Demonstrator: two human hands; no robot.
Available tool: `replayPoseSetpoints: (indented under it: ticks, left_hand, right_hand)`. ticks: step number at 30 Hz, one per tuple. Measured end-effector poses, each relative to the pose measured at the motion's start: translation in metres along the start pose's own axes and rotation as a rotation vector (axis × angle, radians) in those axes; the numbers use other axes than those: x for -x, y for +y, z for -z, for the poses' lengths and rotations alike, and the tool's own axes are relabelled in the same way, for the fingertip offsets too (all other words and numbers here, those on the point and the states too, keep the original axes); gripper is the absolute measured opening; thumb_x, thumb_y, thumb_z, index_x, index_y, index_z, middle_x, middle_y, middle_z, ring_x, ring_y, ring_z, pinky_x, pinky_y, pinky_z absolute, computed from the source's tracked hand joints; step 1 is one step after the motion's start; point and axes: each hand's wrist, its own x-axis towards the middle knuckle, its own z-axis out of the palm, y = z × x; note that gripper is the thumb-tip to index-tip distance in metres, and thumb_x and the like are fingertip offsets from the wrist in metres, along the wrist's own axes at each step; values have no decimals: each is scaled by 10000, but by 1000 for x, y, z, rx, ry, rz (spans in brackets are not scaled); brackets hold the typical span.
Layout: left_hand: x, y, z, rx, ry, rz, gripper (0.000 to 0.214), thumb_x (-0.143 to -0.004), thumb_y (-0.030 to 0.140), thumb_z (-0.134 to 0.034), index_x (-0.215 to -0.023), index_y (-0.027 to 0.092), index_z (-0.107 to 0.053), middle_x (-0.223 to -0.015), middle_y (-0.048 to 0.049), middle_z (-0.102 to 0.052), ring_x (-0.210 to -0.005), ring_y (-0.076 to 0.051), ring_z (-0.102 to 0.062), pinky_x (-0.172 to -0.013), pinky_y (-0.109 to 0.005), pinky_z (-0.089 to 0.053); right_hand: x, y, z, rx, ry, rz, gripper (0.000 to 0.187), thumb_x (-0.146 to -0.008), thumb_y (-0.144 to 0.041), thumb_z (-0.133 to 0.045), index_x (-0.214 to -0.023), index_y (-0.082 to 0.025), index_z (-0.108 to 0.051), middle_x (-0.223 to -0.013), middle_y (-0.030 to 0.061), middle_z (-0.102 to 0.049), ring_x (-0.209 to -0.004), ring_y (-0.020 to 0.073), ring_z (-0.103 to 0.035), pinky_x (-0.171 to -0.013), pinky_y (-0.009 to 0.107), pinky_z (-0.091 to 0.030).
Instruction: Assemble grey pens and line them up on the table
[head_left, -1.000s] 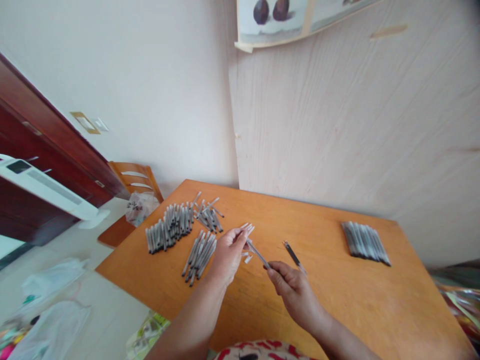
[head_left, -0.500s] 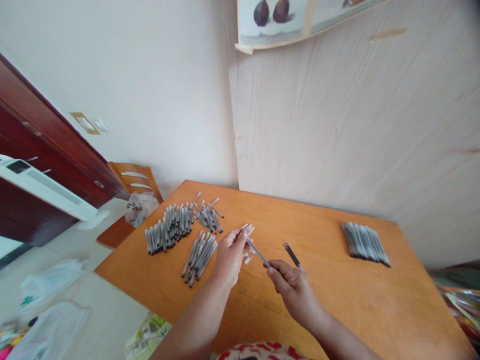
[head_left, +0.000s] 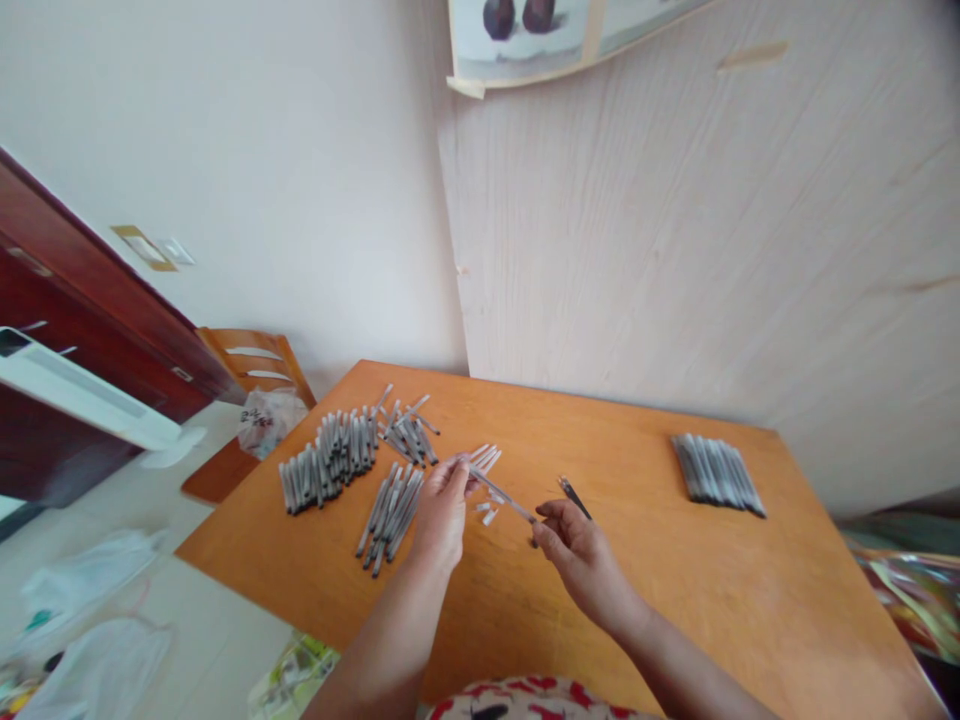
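My left hand pinches the upper end of a slim, grey-clear pen, which slants down to the right. At the pen's lower end are the closed fingertips of my right hand. A small dark piece shows beside the right thumb; I cannot make out whether it is part of the pen. Several pale, slim sticks and small white pieces lie just beyond my left hand. Behind my right hand, partly hidden by it, are thin dark rods.
Piles of grey pens with dark ends lie on the left of the wooden table, with a smaller pile nearer me. A neat row of pens lies at the far right. A chair stands beyond the left edge.
The right fingers have loosened and shifted at the pen's lower end, where a small dark piece now shows. My left hand moved slightly left with the pen, and the view swung a little right.
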Motion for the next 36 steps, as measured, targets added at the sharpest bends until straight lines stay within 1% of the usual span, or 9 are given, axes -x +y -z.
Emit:
replayPoseSetpoints:
  ticks: [5,9,14,20,23,27,30,33,36]
  left_hand:
    - [-1,-7,0,-20,-10,2,466,-711,495,-728,-1006,137,-679,-909,-77,-711,-785,-159,-642,-740,-276,-499]
    - [0,-13,-1,-41,-17,8,474,-711,517,-722,-1004,147,-680,-938,-87,-718,-816,-174,-655,-738,-277,-506]
    - [-1,-22,-1,-42,-29,19,498,-706,505,-738,-1043,144,-671,-871,-60,-713,-745,-150,-646,-717,-274,-513]
    - [3,-33,-3,-131,-68,43,507,-794,505,-667,-1184,192,-588,-971,-66,-725,-862,-183,-686,-799,-313,-538]
    - [8,-52,2,-274,-106,-6,542,-820,529,-617,-1228,178,-552,-992,-97,-733,-922,-227,-698,-857,-376,-542]
    - [18,-93,20,-579,-219,-135,446,-832,518,-564,-1117,182,-635,-1147,-138,-708,-1068,-288,-671,-972,-458,-503]
    - [23,-120,37,-746,-261,-191,396,-845,491,-520,-1066,197,-668,-1132,-136,-722,-1108,-308,-661,-990,-478,-498]
    - [24,-135,47,-853,-343,-275,352,-845,457,-512,-1024,213,-692,-1090,-125,-739,-1053,-308,-686,-973,-479,-513]
    - [22,-140,50,-914,-375,-352,336,-847,444,-501,-1003,225,-703,-1049,-114,-751,-1011,-310,-700,-937,-475,-534]
  right_hand:
    - [-1,-3,4,210,23,62,255,-917,-400,-532,-815,-192,-637,-747,33,-644,-693,168,-580,-638,271,-430]
    - [-2,-2,7,322,21,83,205,-896,-326,-549,-804,-198,-680,-749,28,-661,-692,165,-593,-644,271,-416]
    - [-2,2,10,364,29,109,225,-906,-287,-520,-792,-196,-691,-768,30,-675,-725,158,-607,-666,257,-414]
    - [-3,14,23,359,166,79,260,-923,-324,-501,-808,-183,-686,-772,40,-685,-731,161,-620,-682,258,-430]
    - [-8,31,40,358,320,36,283,-918,-378,-504,-825,-180,-682,-780,51,-691,-731,174,-626,-674,270,-442]
    - [-16,59,72,378,510,-74,350,-917,-465,-483,-842,-187,-681,-775,61,-699,-733,198,-639,-657,286,-444]
    - [-20,77,98,442,608,-153,347,-919,-479,-459,-899,-205,-670,-834,59,-715,-800,211,-661,-687,292,-447]
    - [-21,91,122,533,679,-247,341,-929,-459,-432,-930,-210,-665,-877,64,-724,-843,218,-667,-702,298,-437]
    - [-24,102,141,604,721,-369,340,-942,-429,-415,-986,-207,-669,-959,79,-729,-916,231,-667,-715,302,-428]
